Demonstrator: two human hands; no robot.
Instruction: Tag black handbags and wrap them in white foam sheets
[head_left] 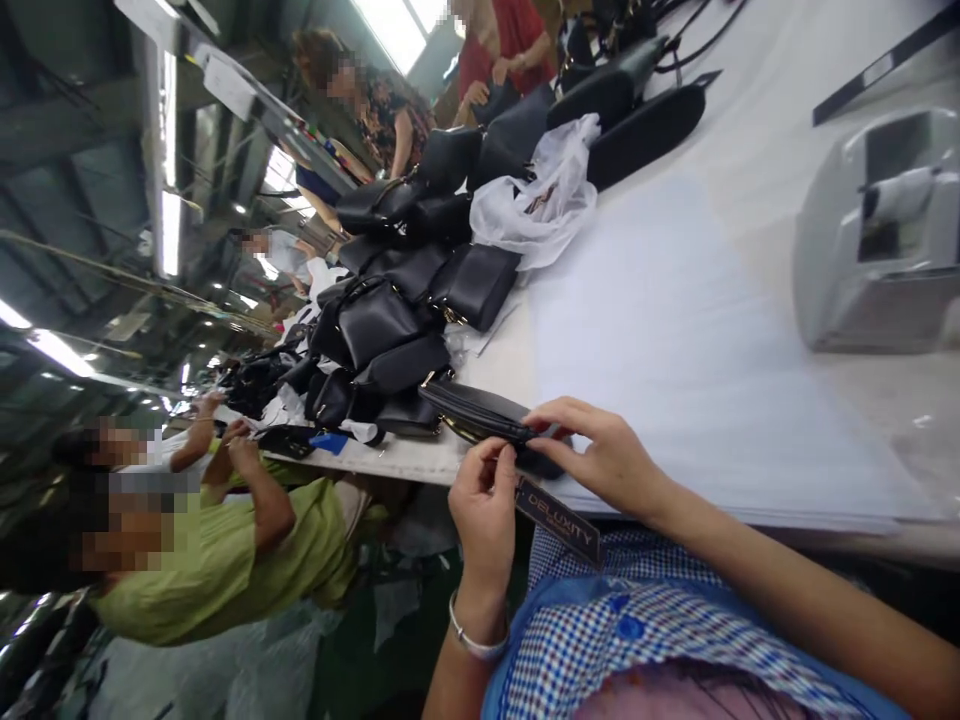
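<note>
A small black bag (pixel 480 408) with a gold zipper lies at the table's near edge, under both hands. My left hand (pixel 486 500), with a bangle at the wrist, pinches the bag's near side close to its end. Fingers of my right hand (pixel 600 450) are bent onto the same end, thumb and forefinger nearly meeting there. A dark tag (pixel 561 522) reading "DELUXITY" hangs from the bag beside my left hand. The fingertips of the two hands are almost touching.
Black bags (pixel 379 320) are heaped along the table's far side, with a clear plastic bag (pixel 540 200) on them. White sheets (pixel 660 340) lie right of the heap. A grey tape dispenser (pixel 877 240) stands at the right. Several people work around the table, one in green (pixel 247 570).
</note>
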